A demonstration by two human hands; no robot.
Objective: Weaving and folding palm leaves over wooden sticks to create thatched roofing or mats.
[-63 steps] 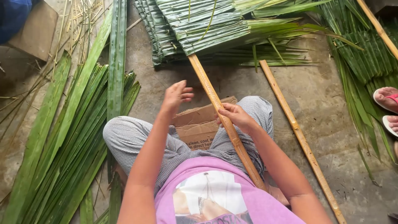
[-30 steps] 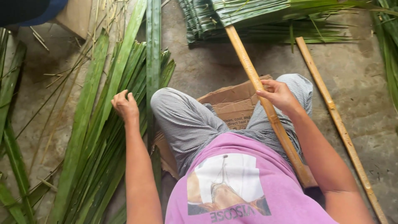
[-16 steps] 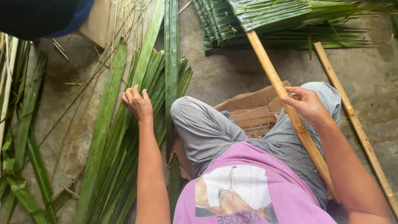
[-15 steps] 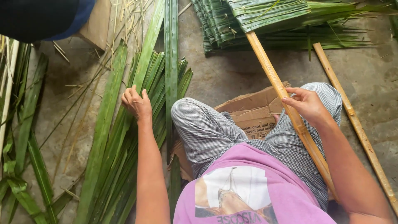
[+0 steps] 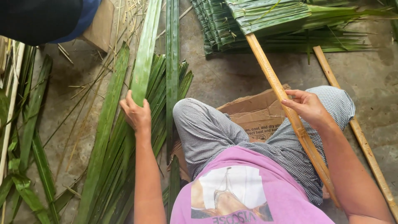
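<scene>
Left hand (image 5: 137, 115) closing around one long green leaf (image 5: 143, 62), lifting it off leaf pile (image 5: 107, 166) on floor (image 5: 232, 74). Right hand (image 5: 306, 107) gripping bamboo slat (image 5: 269, 74) across lap, steadying it; slat's far end lying under folded leaf panel (image 5: 265, 14). Spare slat (image 5: 356, 128) lying just beside right knee.

— What are we holding on our left?

— A long green palm leaf (image 5: 143, 62), flat and strap-like, glossy. Its near end sits in our left hand (image 5: 137, 114), and it runs away from us, tilted slightly right, above the heap of leaves (image 5: 112, 166) spread on the floor.

— And on our right?

— A pale yellow bamboo slat (image 5: 273, 81), straight and narrow. It slants from beside our hip, across our knee, up to the stitched leaf panel (image 5: 269, 14). Our right hand (image 5: 306, 108) closes on it midway.
</scene>
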